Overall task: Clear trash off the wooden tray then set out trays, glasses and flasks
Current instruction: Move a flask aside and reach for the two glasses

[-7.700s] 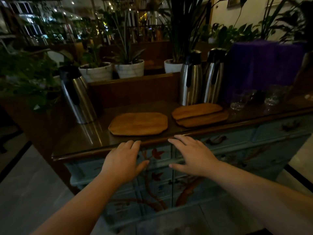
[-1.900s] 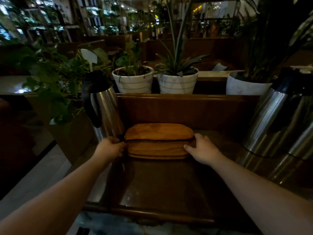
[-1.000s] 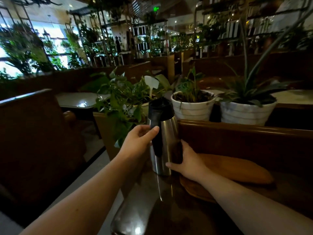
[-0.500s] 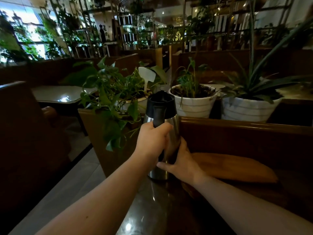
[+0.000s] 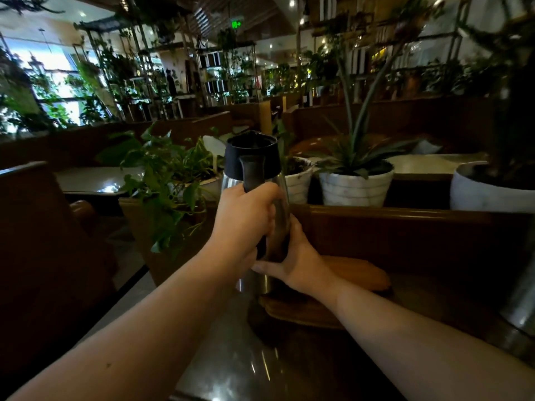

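While my left hand (image 5: 246, 218) is wrapped tight round the flask (image 5: 254, 180) handle and my right hand (image 5: 295, 261) cups its lower body, I'd lift straight up, keep it level, then set it down clear of the wooden trays (image 5: 356, 276) just beside it.

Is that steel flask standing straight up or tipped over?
Upright. The flask stands with its black lid on top; the left hand grips its handle and the right hand steadies its lower body.
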